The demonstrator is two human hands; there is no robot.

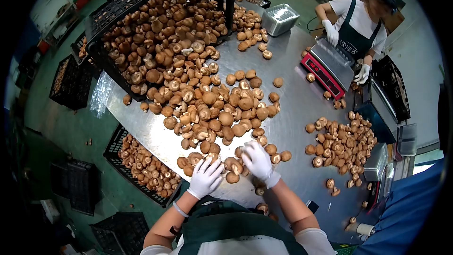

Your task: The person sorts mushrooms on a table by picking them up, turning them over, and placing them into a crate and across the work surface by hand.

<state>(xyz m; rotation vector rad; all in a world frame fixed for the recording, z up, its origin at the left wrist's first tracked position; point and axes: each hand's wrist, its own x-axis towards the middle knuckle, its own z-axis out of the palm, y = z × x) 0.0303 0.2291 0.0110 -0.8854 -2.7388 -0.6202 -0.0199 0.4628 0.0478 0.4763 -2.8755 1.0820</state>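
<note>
Both my hands wear white gloves and work at the near edge of a pile of brown shiitake mushrooms [226, 119] on a metal table. My left hand [206, 178] lies with its fingers stretched out against mushrooms [194, 158] at the pile's near left. My right hand [257, 159] is a little to the right, its fingers bent around a mushroom [239, 151] that they partly hide. Between the hands sit a few loose mushrooms [232, 177], some with pale undersides showing.
A black crate [231, 5] lies tipped at the back left, spilling mushrooms. Another crate [113, 153] of mushrooms stands below the table's left edge. To the right are a second pile [347, 142], a red scale [323, 73] and a co-worker [361, 28]. Plastic trays [280, 19] stand at the back.
</note>
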